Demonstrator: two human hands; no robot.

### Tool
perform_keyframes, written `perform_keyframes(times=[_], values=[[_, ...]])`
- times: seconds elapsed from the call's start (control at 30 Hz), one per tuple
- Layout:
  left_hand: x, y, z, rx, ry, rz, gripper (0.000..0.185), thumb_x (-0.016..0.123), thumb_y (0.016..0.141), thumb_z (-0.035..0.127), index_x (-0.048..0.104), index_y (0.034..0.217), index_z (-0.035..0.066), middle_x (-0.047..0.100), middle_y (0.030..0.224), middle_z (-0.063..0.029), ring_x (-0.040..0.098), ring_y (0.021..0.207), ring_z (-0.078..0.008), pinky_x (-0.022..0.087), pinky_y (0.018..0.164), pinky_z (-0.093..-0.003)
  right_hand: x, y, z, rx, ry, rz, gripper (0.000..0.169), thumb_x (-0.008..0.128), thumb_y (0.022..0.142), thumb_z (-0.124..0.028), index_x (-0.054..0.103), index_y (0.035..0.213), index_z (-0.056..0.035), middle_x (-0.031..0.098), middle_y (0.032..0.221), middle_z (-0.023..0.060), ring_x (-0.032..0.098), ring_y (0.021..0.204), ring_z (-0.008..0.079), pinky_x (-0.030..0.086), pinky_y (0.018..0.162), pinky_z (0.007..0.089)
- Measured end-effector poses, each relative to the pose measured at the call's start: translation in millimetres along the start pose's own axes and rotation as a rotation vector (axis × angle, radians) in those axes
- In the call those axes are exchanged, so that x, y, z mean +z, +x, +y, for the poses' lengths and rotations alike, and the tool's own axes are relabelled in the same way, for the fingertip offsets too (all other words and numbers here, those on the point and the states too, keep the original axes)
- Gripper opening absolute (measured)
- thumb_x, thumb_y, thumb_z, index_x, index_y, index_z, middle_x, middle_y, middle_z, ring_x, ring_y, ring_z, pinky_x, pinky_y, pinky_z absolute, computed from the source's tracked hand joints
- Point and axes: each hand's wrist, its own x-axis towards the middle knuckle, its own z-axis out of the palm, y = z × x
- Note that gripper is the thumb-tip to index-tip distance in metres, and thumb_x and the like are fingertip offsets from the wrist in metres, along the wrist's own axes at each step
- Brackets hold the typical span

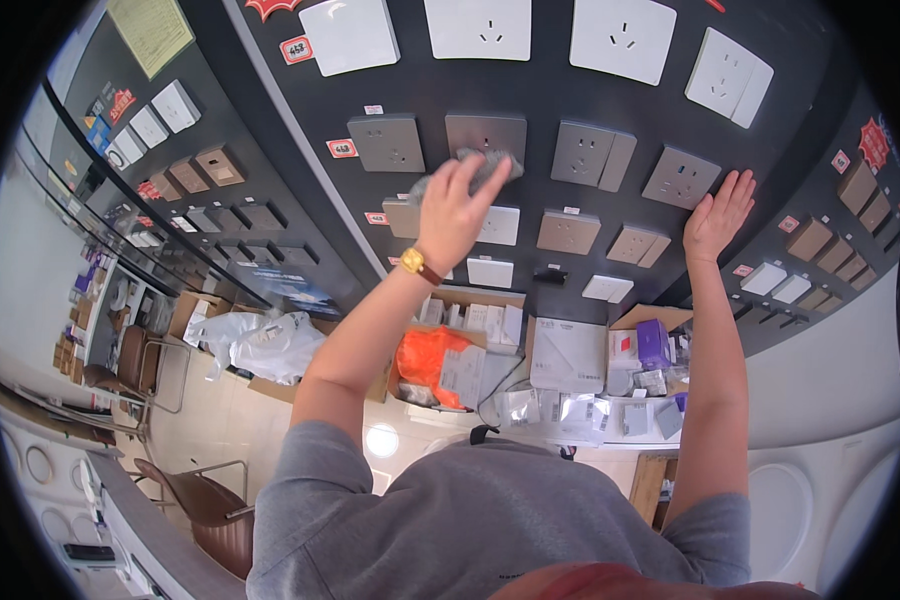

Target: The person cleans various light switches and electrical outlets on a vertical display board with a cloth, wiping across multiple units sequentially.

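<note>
My left hand [450,217] grips a crumpled grey cloth [516,166] and presses it against the lower part of a grey-brown wall socket plate [487,131]. That plate is mounted on a dark display panel [540,97]; the cloth hides its lower edge. My right hand [720,217] lies flat on the panel with its fingers stretched upward. It rests at the lower right corner of another grey socket plate [679,176] and holds nothing. Between the hands is a grey socket plate with a separate switch strip [589,156].
White socket plates [622,37] line the panel's top, with more plates below. Beneath stand open cartons with an orange bag [427,360], a white box [568,352] and a purple box [652,343]. White plastic bags [270,345] and a brown chair [202,502] are at left.
</note>
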Motion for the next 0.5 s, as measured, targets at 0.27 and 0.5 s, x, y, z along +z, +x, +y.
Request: perform_keyframes(times=[0.27, 0.5], values=[[-32, 14, -52, -0.286, 0.02, 0.275, 0.045, 0.069, 0.082, -0.001, 0.069, 0.124, 0.015, 0.057, 0.122, -0.0132, 0.052, 0.111, -0.0321, 0.042, 0.096, -0.0412, 0, -1, 3, -0.017, -0.01, 0.013, 0.058, 0.041, 0.097, -0.023, 0.035, 0.152, -0.0059, 0.028, 0.16, 0.0157, 0.025, 0.148, 0.0357, 0.018, 0.119, 0.0522], [-22, -45, -67, -0.223, 0.039, 0.14, 0.05, 0.069, 0.08, -0.001, 0.067, 0.126, 0.017, 0.055, 0.123, -0.0128, 0.052, 0.111, -0.0341, 0.044, 0.096, -0.0433, 1, 2, -1, -0.012, -0.015, 0.003, 0.058, 0.041, 0.097, -0.023, 0.035, 0.152, -0.0054, 0.028, 0.16, 0.0154, 0.025, 0.148, 0.0346, 0.018, 0.119, 0.0505]])
